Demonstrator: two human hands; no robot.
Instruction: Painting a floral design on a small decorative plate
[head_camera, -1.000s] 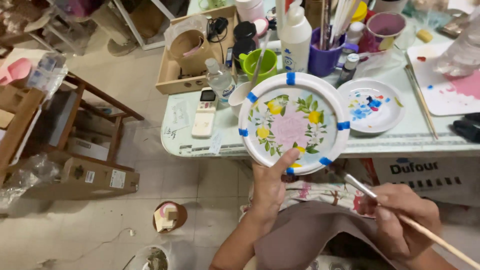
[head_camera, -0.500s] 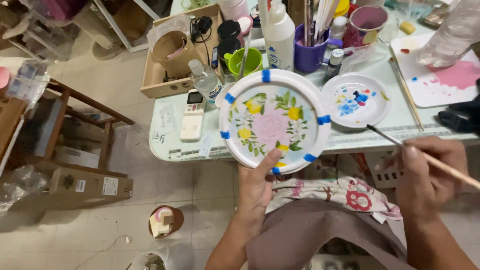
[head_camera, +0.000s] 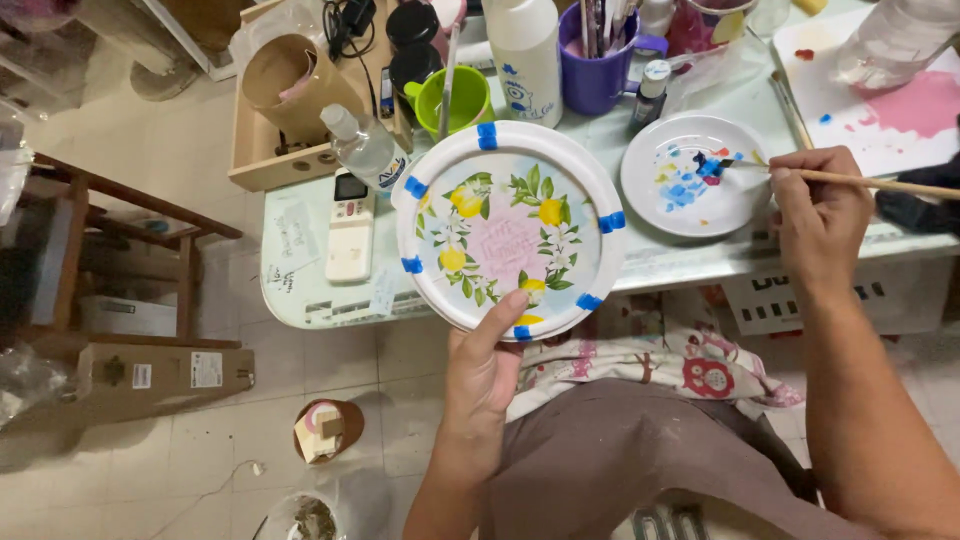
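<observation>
Now left hand (head_camera: 483, 372) holds painted plate (head_camera: 508, 230), right hand (head_camera: 818, 218) holds brush (head_camera: 860, 182)

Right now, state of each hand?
Left hand: closed on the painted plate, thumb on its rim.
Right hand: closed on the paintbrush, tip at the palette plate.

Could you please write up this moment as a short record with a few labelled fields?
Left hand: left hand holds the painted plate by its lower rim, thumb on top
Plate: lemons, leaves, pink centre; blue tape tabs on the rim
Right hand: right hand holds a paintbrush
Brush tip: on blue paint on the palette plate
Table: table also carries a green cup, purple mug, remote
</observation>
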